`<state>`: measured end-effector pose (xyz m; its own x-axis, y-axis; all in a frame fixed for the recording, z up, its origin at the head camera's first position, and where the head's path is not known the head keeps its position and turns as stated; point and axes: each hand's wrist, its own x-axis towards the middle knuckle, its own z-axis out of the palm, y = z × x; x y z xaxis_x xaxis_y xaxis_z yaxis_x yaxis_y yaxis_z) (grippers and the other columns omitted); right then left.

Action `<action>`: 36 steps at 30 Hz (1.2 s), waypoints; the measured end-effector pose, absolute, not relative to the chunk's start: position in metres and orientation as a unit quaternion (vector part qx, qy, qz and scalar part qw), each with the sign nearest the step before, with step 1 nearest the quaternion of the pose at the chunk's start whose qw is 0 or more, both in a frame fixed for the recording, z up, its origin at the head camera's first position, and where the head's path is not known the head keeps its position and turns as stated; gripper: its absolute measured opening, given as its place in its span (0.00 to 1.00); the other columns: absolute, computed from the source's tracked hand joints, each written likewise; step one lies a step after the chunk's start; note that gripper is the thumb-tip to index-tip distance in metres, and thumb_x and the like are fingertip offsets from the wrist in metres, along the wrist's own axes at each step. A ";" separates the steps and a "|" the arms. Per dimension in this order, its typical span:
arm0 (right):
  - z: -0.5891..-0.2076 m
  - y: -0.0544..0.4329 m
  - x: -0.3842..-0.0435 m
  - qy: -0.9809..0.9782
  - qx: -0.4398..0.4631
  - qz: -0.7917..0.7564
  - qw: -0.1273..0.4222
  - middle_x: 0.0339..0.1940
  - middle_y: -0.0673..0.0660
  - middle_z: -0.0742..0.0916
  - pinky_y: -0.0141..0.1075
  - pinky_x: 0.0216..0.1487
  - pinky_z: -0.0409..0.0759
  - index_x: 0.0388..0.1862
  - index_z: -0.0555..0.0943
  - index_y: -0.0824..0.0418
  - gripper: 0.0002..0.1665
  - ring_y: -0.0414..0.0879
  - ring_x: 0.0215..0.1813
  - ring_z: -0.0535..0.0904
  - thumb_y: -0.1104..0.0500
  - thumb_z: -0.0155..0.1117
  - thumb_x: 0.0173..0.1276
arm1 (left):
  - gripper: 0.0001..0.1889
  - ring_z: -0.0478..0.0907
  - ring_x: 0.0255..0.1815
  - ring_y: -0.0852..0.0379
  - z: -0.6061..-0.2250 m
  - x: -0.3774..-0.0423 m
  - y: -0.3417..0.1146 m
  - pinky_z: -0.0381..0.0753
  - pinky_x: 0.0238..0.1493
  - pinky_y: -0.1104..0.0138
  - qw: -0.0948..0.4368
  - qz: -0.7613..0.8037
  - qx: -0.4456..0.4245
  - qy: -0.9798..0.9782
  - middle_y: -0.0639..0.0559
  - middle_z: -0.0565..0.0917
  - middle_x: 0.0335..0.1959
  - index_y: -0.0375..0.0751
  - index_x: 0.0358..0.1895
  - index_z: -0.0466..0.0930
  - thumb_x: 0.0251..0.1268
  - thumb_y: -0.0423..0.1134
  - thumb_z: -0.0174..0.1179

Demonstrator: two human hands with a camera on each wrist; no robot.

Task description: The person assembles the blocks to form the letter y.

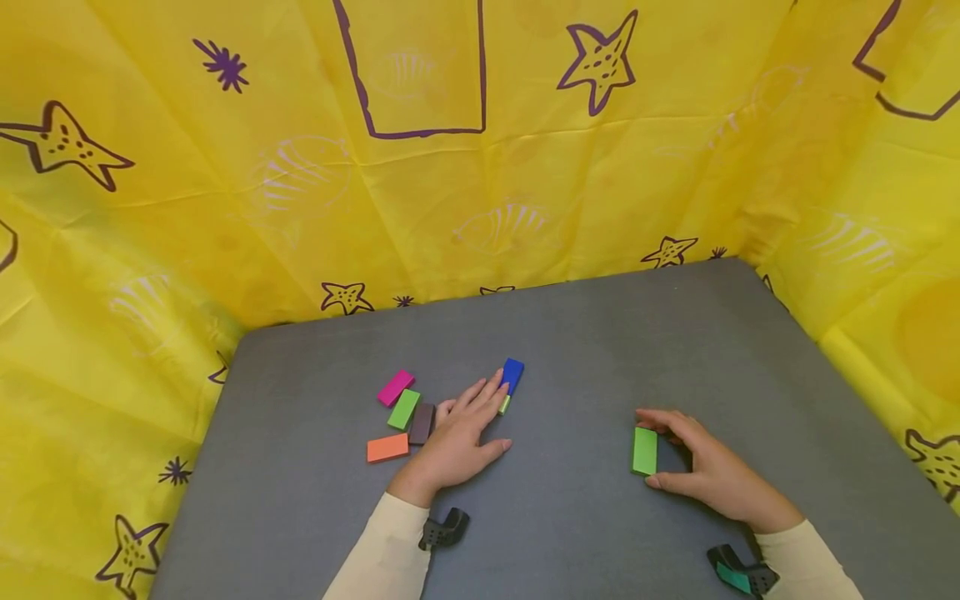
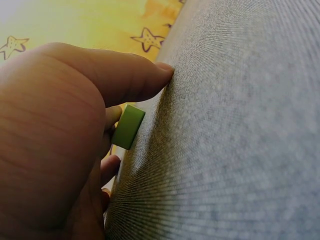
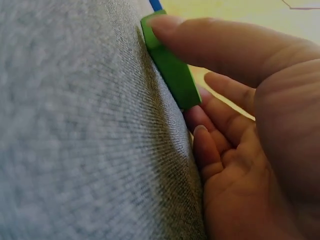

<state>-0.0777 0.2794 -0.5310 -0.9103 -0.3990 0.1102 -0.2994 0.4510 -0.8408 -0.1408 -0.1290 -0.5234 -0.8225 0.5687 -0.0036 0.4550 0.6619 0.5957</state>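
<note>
My right hand (image 1: 708,471) pinches a green block (image 1: 645,451) by its two ends, thumb at the near end and fingers at the far end. In the right wrist view the thumb lies over one end of this green block (image 3: 172,67), close against the table. My left hand (image 1: 459,442) is spread low over the table with straight fingers. Its fingertips overlap a blue block (image 1: 513,372) and a second green block (image 1: 505,405), mostly hidden by the fingers. In the left wrist view, one end of that green block (image 2: 129,126) shows beside the fingers.
Left of my left hand lie a pink block (image 1: 395,387), another green block (image 1: 404,409), a dark purple-grey block (image 1: 422,423) and an orange block (image 1: 387,448), close together. The grey table (image 1: 570,533) meets a yellow patterned cloth (image 1: 420,217) at its back and sides.
</note>
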 end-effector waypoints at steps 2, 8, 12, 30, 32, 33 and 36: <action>-0.532 0.279 -0.078 0.854 -0.204 -0.478 0.043 0.73 0.56 0.80 0.21 0.65 0.64 0.80 0.73 0.59 0.45 0.37 0.68 0.72 0.58 0.84 0.68 | 0.45 0.41 0.89 0.52 -0.524 -0.141 -0.129 0.48 0.74 0.42 0.098 0.296 0.280 0.908 0.62 0.44 0.90 0.51 0.90 0.52 0.79 0.50 0.66; -0.535 0.276 -0.081 0.863 -0.200 -0.463 0.004 0.67 0.53 0.83 0.24 0.59 0.69 0.75 0.78 0.60 0.39 0.40 0.60 0.76 0.62 0.84 0.67 | 0.45 0.39 0.89 0.56 -0.525 -0.142 -0.130 0.48 0.75 0.44 0.105 0.293 0.276 0.910 0.65 0.43 0.90 0.52 0.90 0.51 0.80 0.52 0.66; -0.535 0.274 -0.082 0.866 -0.191 -0.461 -0.018 0.63 0.51 0.84 0.25 0.57 0.71 0.73 0.80 0.61 0.38 0.40 0.57 0.77 0.63 0.84 0.66 | 0.45 0.39 0.89 0.56 -0.525 -0.142 -0.130 0.48 0.75 0.44 0.103 0.290 0.276 0.910 0.66 0.42 0.90 0.53 0.90 0.51 0.80 0.53 0.65; -0.519 0.261 -0.089 0.858 -0.152 -0.483 -0.086 0.65 0.58 0.84 0.24 0.52 0.79 0.70 0.83 0.66 0.36 0.37 0.57 0.78 0.71 0.83 0.62 | 0.45 0.40 0.89 0.53 -0.526 -0.142 -0.129 0.49 0.74 0.42 0.103 0.293 0.282 0.908 0.63 0.43 0.91 0.51 0.90 0.51 0.80 0.53 0.65; -0.515 0.257 -0.092 0.857 -0.152 -0.483 -0.092 0.64 0.58 0.84 0.24 0.52 0.78 0.69 0.83 0.66 0.35 0.37 0.57 0.78 0.71 0.84 0.63 | 0.45 0.40 0.89 0.53 -0.526 -0.142 -0.129 0.49 0.74 0.41 0.101 0.294 0.281 0.908 0.62 0.44 0.91 0.51 0.90 0.51 0.80 0.53 0.66; -0.514 0.255 -0.093 0.857 -0.152 -0.482 -0.094 0.64 0.58 0.84 0.24 0.52 0.78 0.69 0.83 0.67 0.35 0.37 0.57 0.78 0.70 0.84 0.63 | 0.45 0.40 0.89 0.52 -0.526 -0.142 -0.129 0.49 0.74 0.41 0.100 0.294 0.281 0.908 0.62 0.44 0.91 0.51 0.90 0.51 0.80 0.53 0.66; -0.510 0.249 -0.098 0.858 -0.154 -0.480 -0.099 0.65 0.57 0.84 0.24 0.52 0.79 0.69 0.83 0.67 0.35 0.37 0.58 0.78 0.69 0.84 0.63 | 0.45 0.41 0.89 0.51 -0.525 -0.142 -0.130 0.49 0.74 0.40 0.098 0.298 0.282 0.906 0.61 0.44 0.91 0.50 0.90 0.52 0.79 0.52 0.66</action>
<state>-0.0978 0.2489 -0.5097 -0.9333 -0.1689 0.3169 -0.3584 0.4924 -0.7931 -0.1417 -0.1295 -0.5251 -0.8212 0.5706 -0.0090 0.4537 0.6623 0.5963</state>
